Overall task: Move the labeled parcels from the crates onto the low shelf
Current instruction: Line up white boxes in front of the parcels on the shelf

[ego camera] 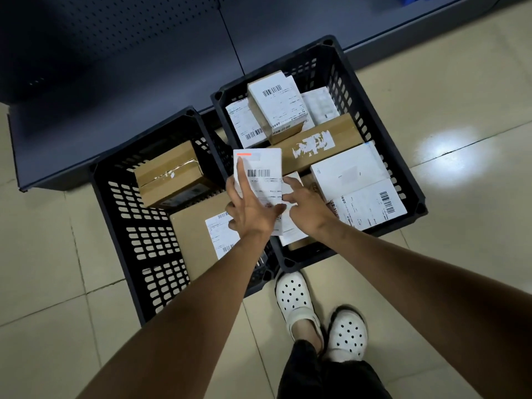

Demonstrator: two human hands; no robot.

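Now the parcel (264, 168) is held over the near-left corner of the right crate (414, 180), barcode label up. The left hand (253, 210) grips its near end, index finger straight along the face. The right hand (306, 207) touches its right edge with index and thumb; whether it pinches is unclear. The left hand hides the parcel's near half. Its long axis points toward the shelf (115, 110) beyond that crate.

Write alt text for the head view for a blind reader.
A person's left hand holds a white labeled parcel over two black crates of parcels, the right hand touching its edge; a dark shelf stands behind.
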